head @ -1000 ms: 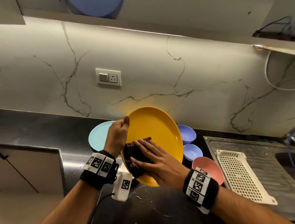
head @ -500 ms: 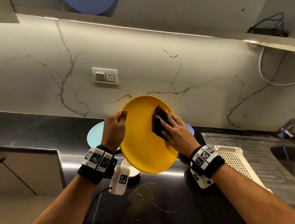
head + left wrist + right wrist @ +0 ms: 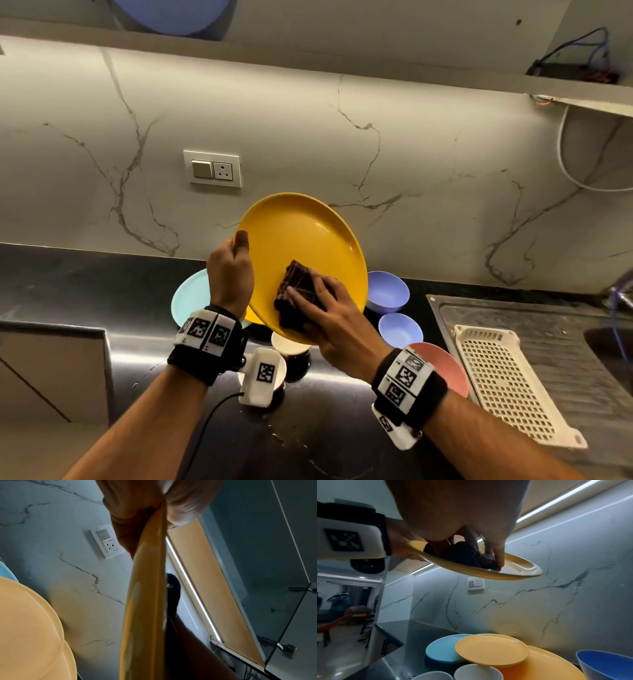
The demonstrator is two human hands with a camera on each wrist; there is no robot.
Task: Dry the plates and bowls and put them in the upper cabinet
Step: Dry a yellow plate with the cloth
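A yellow plate (image 3: 308, 240) is held tilted above the black counter, its face turned toward me. My left hand (image 3: 229, 270) grips its left rim, thumb on the front; the left wrist view shows that rim (image 3: 145, 588) edge-on between thumb and fingers. My right hand (image 3: 329, 308) lies on the plate's lower middle, fingers arched over a folded dark cloth (image 3: 294, 291) and pressing it to the face. In the right wrist view the cloth (image 3: 467, 555) sits bunched under my palm on the plate (image 3: 513, 569).
Below the plate stand a teal plate (image 3: 186, 298), two purple bowls (image 3: 388, 291), a pink bowl (image 3: 442, 363), white cups (image 3: 291, 342) and orange plates (image 3: 491, 649). A white perforated tray (image 3: 496, 377) lies on the drainboard at right. A blue plate (image 3: 174, 13) shows in the cabinet overhead.
My right hand swept the cloth from the plate's lower part up to its upper right, then back down to the lower middle. My left hand kept its grip on the rim.
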